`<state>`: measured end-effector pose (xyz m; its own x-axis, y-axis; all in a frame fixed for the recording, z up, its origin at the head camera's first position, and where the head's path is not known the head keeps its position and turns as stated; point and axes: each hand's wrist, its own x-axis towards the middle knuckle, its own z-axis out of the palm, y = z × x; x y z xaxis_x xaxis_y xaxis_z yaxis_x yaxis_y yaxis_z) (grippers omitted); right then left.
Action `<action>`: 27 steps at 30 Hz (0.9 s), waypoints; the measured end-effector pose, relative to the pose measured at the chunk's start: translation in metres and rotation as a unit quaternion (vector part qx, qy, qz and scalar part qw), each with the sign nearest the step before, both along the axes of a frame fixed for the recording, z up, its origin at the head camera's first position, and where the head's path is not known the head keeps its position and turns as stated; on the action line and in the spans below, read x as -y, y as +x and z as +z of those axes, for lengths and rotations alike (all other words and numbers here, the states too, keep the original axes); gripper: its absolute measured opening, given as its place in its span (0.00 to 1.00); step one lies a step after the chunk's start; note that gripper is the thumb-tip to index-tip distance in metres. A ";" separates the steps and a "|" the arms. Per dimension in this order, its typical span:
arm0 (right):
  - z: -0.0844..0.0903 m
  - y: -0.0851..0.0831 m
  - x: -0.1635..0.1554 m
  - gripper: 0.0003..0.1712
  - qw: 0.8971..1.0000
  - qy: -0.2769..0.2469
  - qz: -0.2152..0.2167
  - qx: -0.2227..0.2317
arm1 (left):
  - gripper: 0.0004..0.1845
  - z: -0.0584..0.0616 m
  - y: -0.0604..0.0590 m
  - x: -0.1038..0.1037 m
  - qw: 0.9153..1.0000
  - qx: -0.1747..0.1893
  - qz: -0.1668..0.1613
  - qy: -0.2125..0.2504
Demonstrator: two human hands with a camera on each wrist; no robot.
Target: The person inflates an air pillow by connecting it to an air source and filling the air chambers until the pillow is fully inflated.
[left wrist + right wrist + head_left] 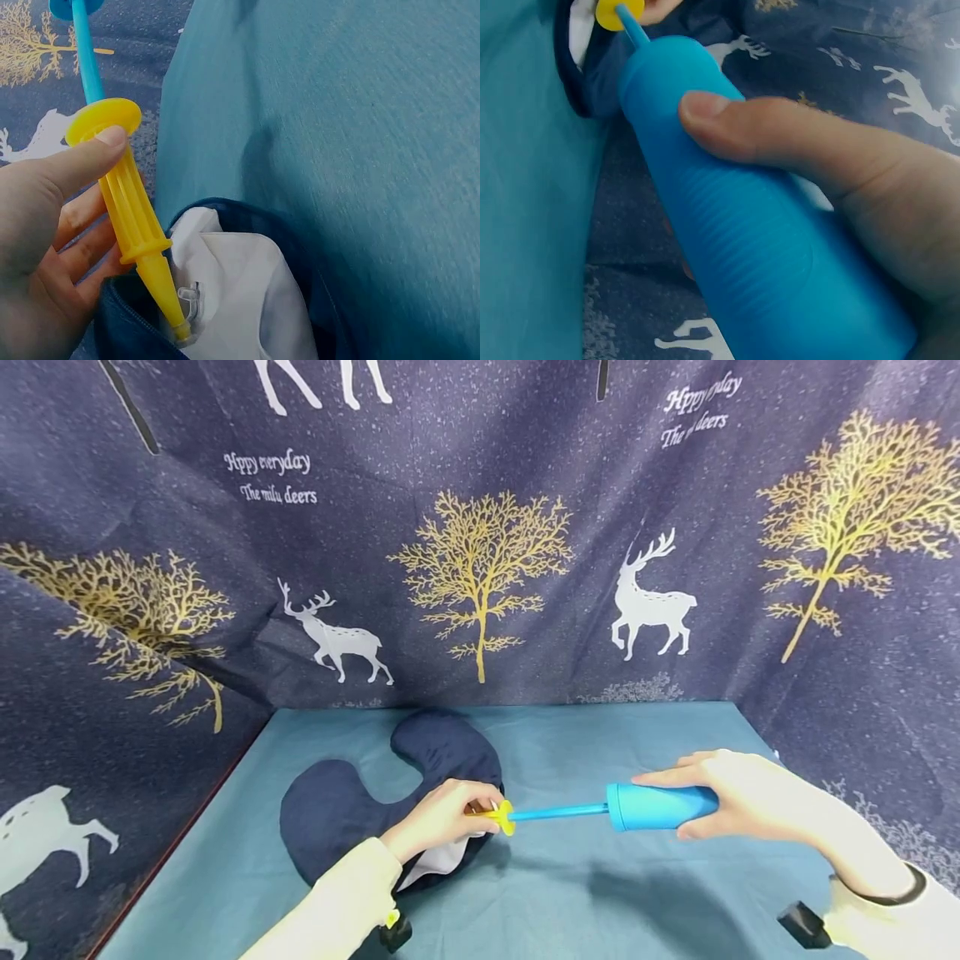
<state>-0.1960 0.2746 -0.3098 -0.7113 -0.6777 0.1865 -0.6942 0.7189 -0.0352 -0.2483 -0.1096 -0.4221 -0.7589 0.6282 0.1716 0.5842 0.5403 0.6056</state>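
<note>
The yellow nozzle is pinched by the left hand to steady its tip in the pillow's valve, while the blue pump barrel is gripped by the right hand.

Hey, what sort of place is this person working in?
Probably a makeshift recording booth, not a lived-in room: dark blue deer-and-tree printed cloth hangs on three sides of a teal-covered table, which holds just a dark blue U-shaped inflatable pillow and a blue hand pump.
</note>
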 end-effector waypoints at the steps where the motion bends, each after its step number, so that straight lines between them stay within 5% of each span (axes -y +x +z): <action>1: 0.001 0.000 -0.001 0.40 1.000 -0.002 0.004 -0.002 | 0.11 0.001 0.000 0.000 1.000 0.001 0.001 0.001; 15: 0.000 0.001 0.022 0.38 0.999 0.018 -0.023 -0.014 | 0.09 -0.001 0.005 -0.003 0.999 -0.002 0.032 0.007; 27: -0.009 -0.005 0.061 0.37 0.999 0.026 0.005 -0.030 | 0.08 -0.003 0.010 -0.006 0.997 0.027 0.065 0.023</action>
<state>-0.2007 0.2140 -0.3187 -0.6927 -0.6950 0.1928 -0.7017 0.7112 0.0429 -0.2381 -0.1036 -0.4253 -0.8424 0.5164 0.1540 0.4767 0.5808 0.6599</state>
